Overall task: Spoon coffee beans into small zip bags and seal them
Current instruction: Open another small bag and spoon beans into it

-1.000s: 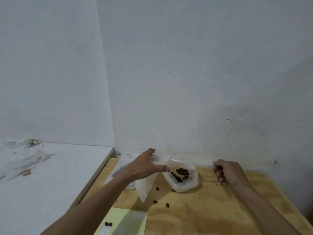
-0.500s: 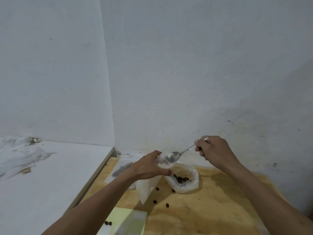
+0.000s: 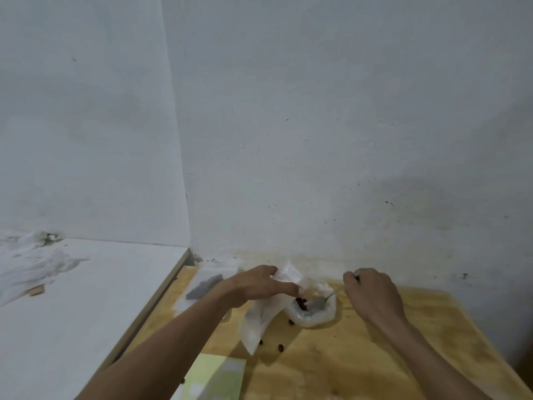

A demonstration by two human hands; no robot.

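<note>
Left hand (image 3: 256,285) holds zip bag (image 3: 261,316); right hand (image 3: 370,293) dips spoon (image 3: 318,303) into beans (image 3: 301,303)

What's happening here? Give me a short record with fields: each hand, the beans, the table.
left hand: holds a small clear zip bag up by its top
right hand: grips a metal spoon, its bowl dipped in the open bean bag
coffee beans: some in the open bag, a few loose on the wood
table: light wood, set against a white wall
near edge: a pale green sheet
</note>
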